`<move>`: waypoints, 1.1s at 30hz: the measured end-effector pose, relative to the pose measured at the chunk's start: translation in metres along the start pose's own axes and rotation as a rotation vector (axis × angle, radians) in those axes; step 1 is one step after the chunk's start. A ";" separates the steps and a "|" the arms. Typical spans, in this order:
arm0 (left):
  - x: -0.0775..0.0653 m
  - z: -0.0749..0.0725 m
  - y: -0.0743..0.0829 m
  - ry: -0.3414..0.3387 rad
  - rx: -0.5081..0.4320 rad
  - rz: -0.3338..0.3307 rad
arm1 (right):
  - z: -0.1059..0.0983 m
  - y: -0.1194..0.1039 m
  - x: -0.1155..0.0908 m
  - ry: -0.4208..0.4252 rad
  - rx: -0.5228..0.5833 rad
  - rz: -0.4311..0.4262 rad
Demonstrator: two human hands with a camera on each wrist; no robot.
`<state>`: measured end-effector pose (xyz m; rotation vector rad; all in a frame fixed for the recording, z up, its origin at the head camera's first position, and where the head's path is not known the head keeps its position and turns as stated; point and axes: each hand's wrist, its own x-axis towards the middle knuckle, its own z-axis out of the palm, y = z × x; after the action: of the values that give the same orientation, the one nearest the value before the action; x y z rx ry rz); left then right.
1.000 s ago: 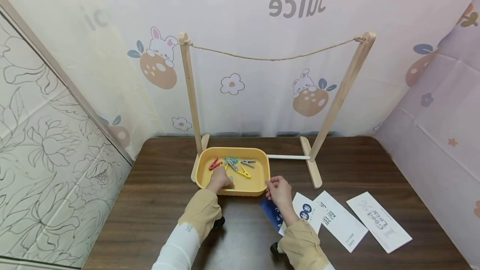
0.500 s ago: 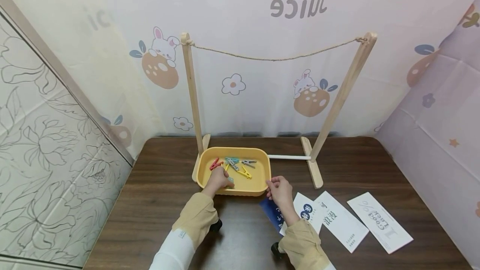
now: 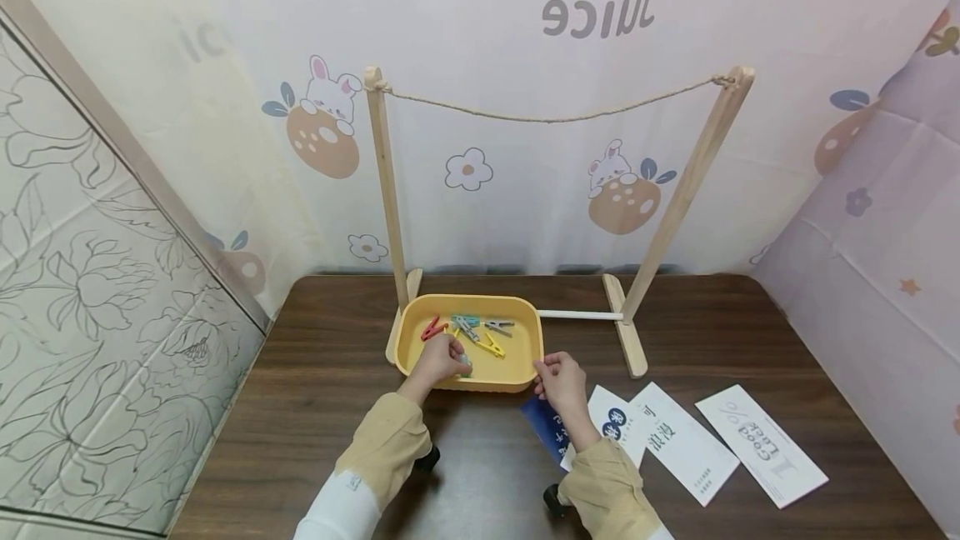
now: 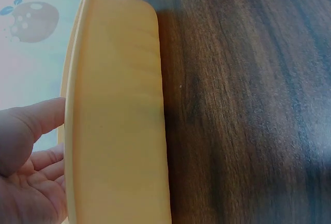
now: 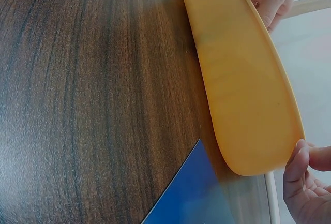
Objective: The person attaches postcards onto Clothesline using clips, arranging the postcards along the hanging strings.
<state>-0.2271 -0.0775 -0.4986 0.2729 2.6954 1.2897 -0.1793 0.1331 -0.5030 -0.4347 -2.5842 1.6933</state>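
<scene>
A shallow yellow plastic tray [image 3: 531,332] stands on the table with several clothespins inside: a red clothespin [image 3: 432,328], a yellow clothespin [image 3: 491,346], grey ones and a teal one. My left hand [image 3: 438,359] reaches over the near rim into the tray. Its thumb and fingers pinch a pale green clothespin [image 3: 466,366], mostly covered by the hand; in the left wrist view the tray wall [image 4: 119,105] hides the fingertips. My right hand [image 3: 561,382] grips the rim at the tray's near right corner between thumb and fingers, plain in the right wrist view.
Behind the tray rises a wooden stand [image 3: 678,198] with a slack rope [image 3: 547,120] between its posts and a white bar [image 3: 581,315] low down. Cards lie to the right: a blue card [image 3: 546,423], partly under my right arm, and several white cards [image 3: 761,444].
My left hand shifts slightly within the tray, and more of the pale green clothespin shows at its fingertips. The left forearm swings a little leftward. My right hand keeps its hold on the rim.
</scene>
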 end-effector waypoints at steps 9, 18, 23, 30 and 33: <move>-0.011 -0.002 0.015 0.004 0.020 0.044 | -0.001 0.001 0.000 -0.006 -0.002 0.004; -0.021 -0.002 0.020 0.129 -0.063 0.101 | -0.002 0.002 0.000 -0.006 -0.001 -0.029; -0.026 -0.002 0.024 0.205 -0.123 0.108 | -0.005 0.003 -0.001 -0.011 0.010 -0.024; -0.036 0.001 0.029 0.306 -0.194 0.134 | -0.017 0.005 -0.005 -0.010 0.018 -0.036; -0.041 0.002 0.031 0.334 -0.243 0.127 | -0.024 0.006 -0.010 0.004 0.002 -0.050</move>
<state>-0.1838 -0.0654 -0.4737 0.2190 2.7774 1.8295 -0.1641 0.1550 -0.4974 -0.3699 -2.5680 1.6777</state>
